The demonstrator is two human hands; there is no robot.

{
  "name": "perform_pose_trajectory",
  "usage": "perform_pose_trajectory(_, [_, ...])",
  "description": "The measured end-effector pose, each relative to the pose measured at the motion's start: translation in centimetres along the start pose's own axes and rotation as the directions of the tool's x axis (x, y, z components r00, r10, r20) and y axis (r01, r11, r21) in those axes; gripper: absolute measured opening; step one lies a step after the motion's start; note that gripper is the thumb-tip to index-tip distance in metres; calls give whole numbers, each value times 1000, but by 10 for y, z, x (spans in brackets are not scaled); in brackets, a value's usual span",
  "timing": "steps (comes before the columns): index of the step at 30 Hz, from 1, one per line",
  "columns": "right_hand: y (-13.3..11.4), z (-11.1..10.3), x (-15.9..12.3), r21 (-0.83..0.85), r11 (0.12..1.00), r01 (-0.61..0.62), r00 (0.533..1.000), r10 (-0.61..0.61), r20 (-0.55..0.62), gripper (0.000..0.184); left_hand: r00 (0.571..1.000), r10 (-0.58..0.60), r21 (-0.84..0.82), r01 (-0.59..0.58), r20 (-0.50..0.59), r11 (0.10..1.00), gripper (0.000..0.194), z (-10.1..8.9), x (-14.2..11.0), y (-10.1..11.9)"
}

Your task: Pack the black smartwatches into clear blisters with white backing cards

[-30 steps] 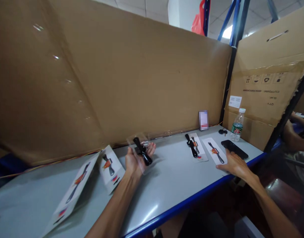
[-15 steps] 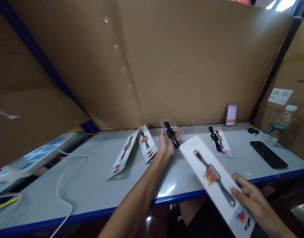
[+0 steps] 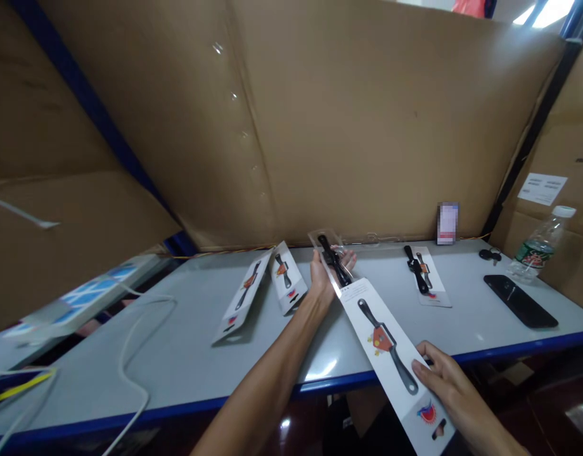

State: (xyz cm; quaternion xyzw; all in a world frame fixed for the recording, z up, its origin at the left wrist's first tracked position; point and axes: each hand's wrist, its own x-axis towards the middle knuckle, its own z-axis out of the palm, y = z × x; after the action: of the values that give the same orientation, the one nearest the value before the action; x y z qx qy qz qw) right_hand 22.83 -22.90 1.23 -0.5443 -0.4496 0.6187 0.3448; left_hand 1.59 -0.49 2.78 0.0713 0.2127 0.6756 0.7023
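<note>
My left hand (image 3: 326, 276) is palm up above the grey table (image 3: 187, 354) and holds a clear plastic blister with a black tool (image 3: 333, 259) in it. My right hand (image 3: 446, 380) grips the near end of a long white printed card (image 3: 391, 345) that shows a black tool with an orange mark. The card's far end touches the blister at my left hand.
Two folded printed cards (image 3: 265, 288) stand left of my left hand. Another card with a black tool (image 3: 422, 275) lies to the right, then a black phone (image 3: 519, 299), keys (image 3: 490, 255) and a water bottle (image 3: 541, 239). Cardboard walls (image 3: 348, 120) stand behind; white cables (image 3: 134, 354) lie at left.
My right hand picked up the white card from the table's right side and brought its far end to the blister in my left hand. The view swung left.
</note>
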Motion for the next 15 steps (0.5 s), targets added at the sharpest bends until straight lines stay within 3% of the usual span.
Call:
perform_pose_trajectory(4, [-16,15,24,97,992,84,996,-85,4,52,998,-59,63,56,38,996,53,2,-6,-9])
perform_pose_trajectory(8, [-45,36,74,201,958,202,978,-188,-87,45,985,-166,186,153,54,971,63,1,-14,-20])
perform_pose_trajectory(12, [-64,46,115,152,948,280,957,-264,-117,30,992,-127,216,122,14,969,64,-3,-13,-14])
perform_pose_trajectory(13, [-65,47,119,79,934,347,930,-333,-156,27,994,-108,205,106,1,973,63,-4,-12,-11])
perform_pose_trajectory(14, [-64,48,121,-26,897,442,873,-437,-219,24,996,-89,191,89,-7,978,62,-6,-11,-9])
perform_pose_trajectory(15, [-62,49,119,-164,821,547,771,-570,-285,21,998,-69,177,69,-7,982,59,-7,-10,-7])
